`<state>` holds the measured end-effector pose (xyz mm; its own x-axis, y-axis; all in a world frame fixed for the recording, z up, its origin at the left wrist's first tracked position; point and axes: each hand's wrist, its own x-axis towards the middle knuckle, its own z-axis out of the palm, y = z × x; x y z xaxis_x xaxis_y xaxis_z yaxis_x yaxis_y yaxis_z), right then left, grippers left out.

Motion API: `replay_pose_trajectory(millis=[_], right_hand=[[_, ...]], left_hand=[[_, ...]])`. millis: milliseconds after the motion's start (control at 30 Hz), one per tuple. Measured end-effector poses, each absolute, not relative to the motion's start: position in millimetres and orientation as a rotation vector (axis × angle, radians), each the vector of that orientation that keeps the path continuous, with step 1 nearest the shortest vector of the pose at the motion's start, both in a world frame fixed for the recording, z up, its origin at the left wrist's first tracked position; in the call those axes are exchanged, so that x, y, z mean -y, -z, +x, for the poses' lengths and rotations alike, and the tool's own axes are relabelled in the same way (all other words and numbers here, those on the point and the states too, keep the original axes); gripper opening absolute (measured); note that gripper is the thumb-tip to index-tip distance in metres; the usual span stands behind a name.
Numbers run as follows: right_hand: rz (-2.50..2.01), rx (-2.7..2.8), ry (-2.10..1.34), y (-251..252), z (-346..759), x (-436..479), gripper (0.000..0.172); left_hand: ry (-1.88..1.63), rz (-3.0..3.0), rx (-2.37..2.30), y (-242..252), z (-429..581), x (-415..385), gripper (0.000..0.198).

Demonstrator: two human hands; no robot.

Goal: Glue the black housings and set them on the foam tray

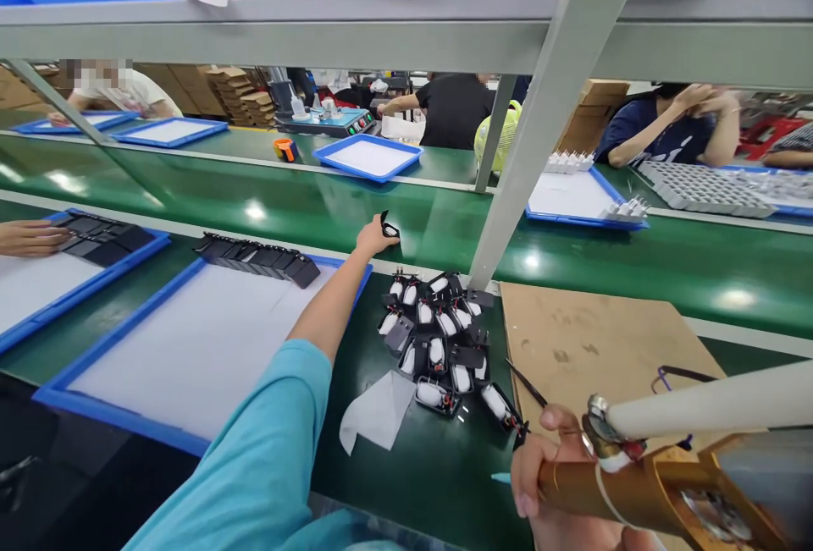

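My left hand (374, 238) is stretched out far over the bench, fingers pinched on a small black part (389, 229) near the far right corner of a blue tray (127, 416) with a white sheet. A row of black parts (257, 257) lies along that tray's far edge. My right hand (546, 471) is near the bottom, wrapped round a brown tool handle (610, 492) with a metal tip. Between the hands sits a heap of small black-and-white parts (438, 339) with wires. Black tweezers (526, 382) lie beside the heap.
A cardboard sheet (603, 339) lies at right, a white paper scrap (378, 411) by the heap. A slanted grey post (539, 119) rises behind the heap. Another person's hand (31, 238) rests on a second blue tray at left. People sit across the green belt (445, 229).
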<state>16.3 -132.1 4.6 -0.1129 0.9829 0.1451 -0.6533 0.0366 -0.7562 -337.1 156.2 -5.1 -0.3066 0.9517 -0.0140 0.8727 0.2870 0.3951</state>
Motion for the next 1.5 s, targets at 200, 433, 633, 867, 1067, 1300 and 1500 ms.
replay_pose_trajectory(millis=[200,433,633,867,1067,1300,1500], right_hand=[[-0.506,0.930,-1.395,-9,19,138,0.056],[-0.454,1.008,-1.298,-17,20,134,0.051],[-0.366,1.032,-1.204,-14,18,134,0.048],[-0.377,1.006,-1.178,-13,19,138,0.043],[-0.346,1.000,-1.185,-14,14,137,0.038],[-0.368,0.991,-1.204,-18,8,137,0.044],[-0.328,1.006,-1.232,-21,-2,136,0.042]], left_hand=[[-0.563,1.747,-2.317,-39,-353,-104,0.072],[-0.547,2.002,-1.818,-85,-305,81,0.078],[-0.341,2.012,-1.334,-24,-234,158,0.078],[-0.346,2.192,-1.357,2,-263,126,0.082],[-0.513,2.147,-1.613,9,-281,135,0.086],[-0.655,2.077,-1.639,1,-277,181,0.074],[-0.633,2.007,-1.401,8,-248,205,0.071]])
